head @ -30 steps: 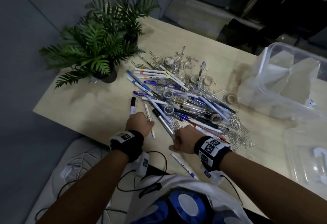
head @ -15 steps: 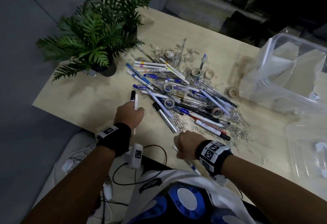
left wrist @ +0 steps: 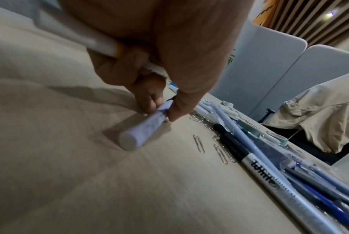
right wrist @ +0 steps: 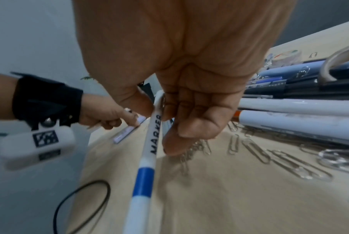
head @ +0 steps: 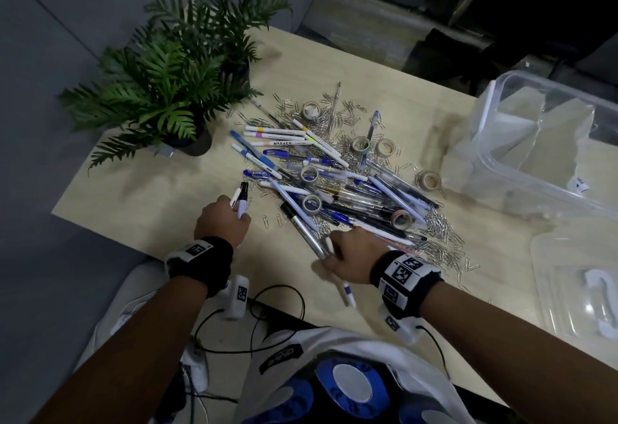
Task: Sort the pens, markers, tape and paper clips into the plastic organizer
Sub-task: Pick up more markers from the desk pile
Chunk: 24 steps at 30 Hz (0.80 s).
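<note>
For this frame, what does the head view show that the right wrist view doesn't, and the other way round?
Only the head view shows the clear plastic organizer, the potted plant, the rolls of tape across the pile, and the loose lid.

Only the right wrist view shows the word MARKER and the blue band on the white marker, held by the right hand.

Both show that marker, the left hand gripping markers, and the paper clips on the table.

The right hand (right wrist: 189,98) pinches a white marker (right wrist: 149,152) above scattered paper clips (right wrist: 255,150).
</note>
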Each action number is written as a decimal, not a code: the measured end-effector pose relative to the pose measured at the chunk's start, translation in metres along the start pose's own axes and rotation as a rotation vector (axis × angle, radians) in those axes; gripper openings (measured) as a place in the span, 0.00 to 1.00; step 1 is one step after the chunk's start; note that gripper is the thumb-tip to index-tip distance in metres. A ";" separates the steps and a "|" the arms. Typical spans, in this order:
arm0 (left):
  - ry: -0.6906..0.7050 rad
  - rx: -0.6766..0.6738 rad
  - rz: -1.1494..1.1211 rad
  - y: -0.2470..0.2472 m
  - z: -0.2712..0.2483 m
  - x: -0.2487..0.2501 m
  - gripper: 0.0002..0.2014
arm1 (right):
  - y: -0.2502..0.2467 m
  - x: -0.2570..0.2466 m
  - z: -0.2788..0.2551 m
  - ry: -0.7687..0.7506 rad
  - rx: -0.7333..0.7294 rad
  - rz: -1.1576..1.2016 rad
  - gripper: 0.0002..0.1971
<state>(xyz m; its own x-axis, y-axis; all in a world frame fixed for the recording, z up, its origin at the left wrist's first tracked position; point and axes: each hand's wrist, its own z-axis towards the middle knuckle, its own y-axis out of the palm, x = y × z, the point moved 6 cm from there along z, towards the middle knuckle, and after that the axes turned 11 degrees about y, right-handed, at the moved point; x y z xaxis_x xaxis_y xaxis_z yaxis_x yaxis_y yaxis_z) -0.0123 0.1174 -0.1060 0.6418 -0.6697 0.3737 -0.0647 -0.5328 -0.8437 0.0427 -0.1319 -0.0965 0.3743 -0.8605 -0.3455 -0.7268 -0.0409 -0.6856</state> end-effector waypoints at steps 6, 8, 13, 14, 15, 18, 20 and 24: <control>-0.085 0.021 -0.080 -0.001 -0.003 -0.005 0.14 | -0.013 -0.016 0.015 0.020 0.097 0.163 0.08; -0.096 0.027 -0.112 -0.001 -0.003 -0.005 0.13 | -0.012 -0.020 0.022 0.013 0.107 0.172 0.07; -0.098 0.009 -0.249 -0.001 0.003 -0.006 0.10 | -0.007 -0.024 0.034 0.065 0.101 0.057 0.17; -0.088 0.005 -0.265 -0.001 0.005 -0.006 0.10 | -0.005 -0.024 0.036 0.073 0.098 0.036 0.17; -0.073 0.002 -0.273 -0.001 0.006 -0.004 0.10 | -0.003 -0.025 0.037 0.080 0.094 0.018 0.17; -0.027 0.003 -0.265 -0.002 0.009 0.000 0.12 | -0.001 -0.026 0.039 0.097 0.090 -0.040 0.17; -0.006 0.012 -0.265 -0.004 0.012 0.002 0.14 | -0.002 -0.026 0.039 0.116 0.094 -0.058 0.16; 0.011 0.028 -0.284 -0.009 0.020 0.007 0.15 | -0.006 -0.027 0.039 0.138 0.069 -0.079 0.13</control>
<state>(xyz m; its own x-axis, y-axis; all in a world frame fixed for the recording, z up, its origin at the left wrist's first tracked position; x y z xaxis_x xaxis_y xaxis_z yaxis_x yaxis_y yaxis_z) 0.0079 0.1279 -0.1040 0.6226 -0.5013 0.6009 0.1381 -0.6855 -0.7149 0.0598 -0.0890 -0.1081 0.3425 -0.9179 -0.2005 -0.6551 -0.0804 -0.7512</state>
